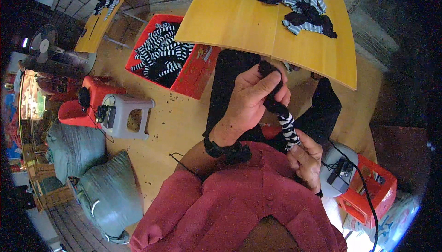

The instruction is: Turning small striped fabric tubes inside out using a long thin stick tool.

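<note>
Stretched in front of my chest is a black-and-white striped knit tube (288, 127) that looks like a sock. Its fuzzy black end is pinched between the thumb and fingers of my left hand (248, 94), which wears a black band at the wrist. Lower down and to the right, my right hand (307, 161) is closed around the striped end. Between the two hands the piece looks twisted and slants down to the right. Part of it is hidden by my fingers.
Ahead stands a yellow table (230, 19) with a heap of striped knit pieces (294, 3). A red bin (195, 74) of similar pieces is left of it. Stools (120, 118), stuffed sacks (113, 196) and a fan (43, 44) are further left. At right are a red crate (375, 192) and a black cable (368, 194).
</note>
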